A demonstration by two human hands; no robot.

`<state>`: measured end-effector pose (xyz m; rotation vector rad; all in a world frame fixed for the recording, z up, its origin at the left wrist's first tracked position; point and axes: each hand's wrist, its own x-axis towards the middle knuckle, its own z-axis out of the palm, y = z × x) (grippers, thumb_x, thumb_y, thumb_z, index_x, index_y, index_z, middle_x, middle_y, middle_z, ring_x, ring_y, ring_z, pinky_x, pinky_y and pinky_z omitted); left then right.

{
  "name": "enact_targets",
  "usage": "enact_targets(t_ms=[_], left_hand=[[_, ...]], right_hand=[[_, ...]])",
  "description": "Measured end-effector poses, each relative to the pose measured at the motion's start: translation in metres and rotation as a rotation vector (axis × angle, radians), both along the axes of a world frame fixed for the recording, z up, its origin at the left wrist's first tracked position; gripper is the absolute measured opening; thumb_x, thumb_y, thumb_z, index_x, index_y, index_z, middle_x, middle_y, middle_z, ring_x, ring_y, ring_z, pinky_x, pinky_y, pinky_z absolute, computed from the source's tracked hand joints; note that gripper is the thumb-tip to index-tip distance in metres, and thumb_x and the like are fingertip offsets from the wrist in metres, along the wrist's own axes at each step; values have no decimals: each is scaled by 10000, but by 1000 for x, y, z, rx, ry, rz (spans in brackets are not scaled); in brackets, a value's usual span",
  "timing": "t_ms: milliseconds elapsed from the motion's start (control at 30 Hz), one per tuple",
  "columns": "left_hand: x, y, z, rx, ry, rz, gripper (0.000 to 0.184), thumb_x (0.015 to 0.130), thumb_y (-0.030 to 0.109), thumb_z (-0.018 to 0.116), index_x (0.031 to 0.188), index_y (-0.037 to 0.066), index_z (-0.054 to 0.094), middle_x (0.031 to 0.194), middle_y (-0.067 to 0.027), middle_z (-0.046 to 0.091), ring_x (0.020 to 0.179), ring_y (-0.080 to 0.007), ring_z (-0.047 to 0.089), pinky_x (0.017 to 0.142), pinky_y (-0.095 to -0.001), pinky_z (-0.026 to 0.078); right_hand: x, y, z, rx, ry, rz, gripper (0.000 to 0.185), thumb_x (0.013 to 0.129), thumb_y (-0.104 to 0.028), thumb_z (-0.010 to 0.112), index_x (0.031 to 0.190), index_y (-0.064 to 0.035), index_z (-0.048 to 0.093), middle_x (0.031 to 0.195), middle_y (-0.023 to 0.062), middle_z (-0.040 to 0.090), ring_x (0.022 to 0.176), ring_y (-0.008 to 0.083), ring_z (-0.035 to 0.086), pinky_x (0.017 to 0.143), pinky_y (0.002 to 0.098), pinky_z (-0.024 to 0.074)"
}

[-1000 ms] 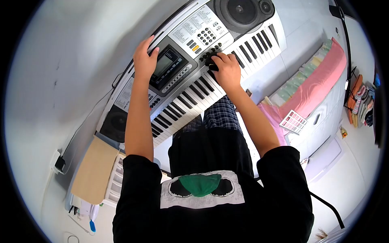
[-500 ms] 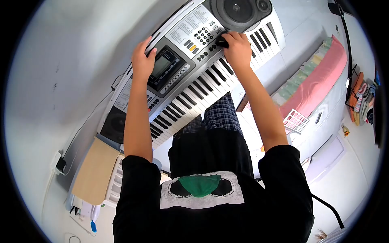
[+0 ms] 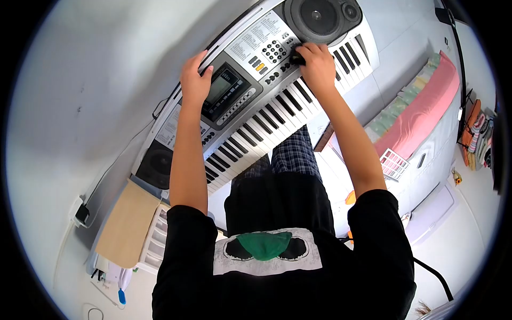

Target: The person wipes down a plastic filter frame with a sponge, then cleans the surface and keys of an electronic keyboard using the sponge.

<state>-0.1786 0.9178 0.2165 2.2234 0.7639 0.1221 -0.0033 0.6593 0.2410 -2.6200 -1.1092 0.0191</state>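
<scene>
A silver electronic keyboard (image 3: 277,114) lies diagonally across the view, with a small display (image 3: 220,87) and a round speaker (image 3: 318,16) at its upper end. My left hand (image 3: 196,80) rests on the keyboard's far edge beside the display, thumb apart from the fingers. In my right hand (image 3: 319,66) is a small black object (image 3: 297,56), pinched at the fingertips over the control panel, just right of the number buttons. What exactly the black object is cannot be made out.
A wooden-topped cabinet (image 3: 127,224) with white drawers stands at lower left, below a wall plug (image 3: 81,213) and cable. To the right are a pink cloth (image 3: 421,109), a white grid tray (image 3: 394,164) and folded clothes (image 3: 478,138). A black bar (image 3: 434,274) shows at lower right.
Over the last second my right hand has moved up and right along the control panel with the black object. My left hand stays at the far edge; the view has shifted slightly.
</scene>
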Motion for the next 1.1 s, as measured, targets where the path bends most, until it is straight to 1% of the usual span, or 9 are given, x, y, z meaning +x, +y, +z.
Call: enact_targets(t_ms=[133, 233, 367, 533, 600, 700, 900, 967, 1100], left_hand=[[1, -1, 3, -34, 16, 19, 431, 843, 69, 654, 1266, 97, 577, 1226, -157, 590, 1134, -306, 559, 982, -362, 428], [2, 1, 1, -39, 18, 8, 427, 819, 74, 674, 1237, 100, 592, 1198, -147, 605, 1107, -314, 565, 950, -379, 441], [0, 1, -6, -1, -51, 12, 425, 796, 83, 696, 1211, 108, 606, 1162, -128, 619, 1063, -313, 571, 899, -393, 458], [1, -1, -6, 1, -26, 22, 438, 791, 89, 702, 1217, 111, 603, 1180, -130, 611, 1082, -316, 564, 906, -393, 456], [0, -1, -6, 54, -34, -2, 437, 793, 91, 700, 1217, 113, 600, 1185, -133, 609, 1087, -320, 562, 910, -393, 455], [1, 2, -6, -63, -27, 30, 428, 796, 87, 695, 1212, 110, 600, 1184, -130, 611, 1088, -327, 562, 925, -399, 445], [0, -3, -7, 51, -38, 23, 415, 797, 87, 690, 1201, 106, 598, 1163, -128, 619, 1080, -324, 567, 921, -398, 443], [-1, -3, -7, 53, -44, 16, 417, 794, 84, 691, 1200, 108, 598, 1158, -127, 620, 1076, -321, 569, 920, -394, 441], [1, -1, -5, -74, -37, 54, 427, 779, 78, 701, 1193, 109, 602, 1134, -123, 622, 1061, -316, 572, 917, -387, 439]], right_hand=[[24, 49, -4, 71, -50, 72, 414, 595, -11, 728, 991, -120, 669, 1014, 9, 633, 900, 255, 562, 802, 338, 498], [24, 42, -1, 32, -71, 154, 321, 616, -52, 697, 924, -140, 675, 980, -9, 628, 912, 237, 564, 785, 355, 494], [11, 0, 3, -37, 47, 236, 395, 579, 3, 708, 954, -116, 681, 1039, 5, 628, 935, 248, 562, 812, 357, 495], [23, 21, 9, -81, 39, 272, 413, 585, 19, 684, 972, -126, 682, 1033, -7, 625, 938, 228, 561, 803, 358, 492], [31, 42, 7, -76, -41, 324, 305, 684, -25, 634, 956, -148, 698, 1048, -34, 618, 937, 215, 546, 828, 350, 474], [37, 38, 2, -21, -36, 388, 381, 627, 2, 659, 983, -133, 682, 1042, -21, 609, 1001, 225, 542, 836, 369, 472], [38, 9, 5, -127, -58, 477, 430, 620, -15, 688, 1030, -146, 691, 1152, -37, 602, 1054, 222, 524, 874, 369, 451], [40, 24, 9, -89, -68, 493, 233, 749, -95, 590, 939, -147, 714, 1083, -45, 628, 990, 197, 544, 848, 342, 449], [43, 41, 6, -66, -56, 446, 265, 705, -38, 612, 931, -136, 710, 1073, -43, 630, 967, 189, 547, 843, 336, 449]])
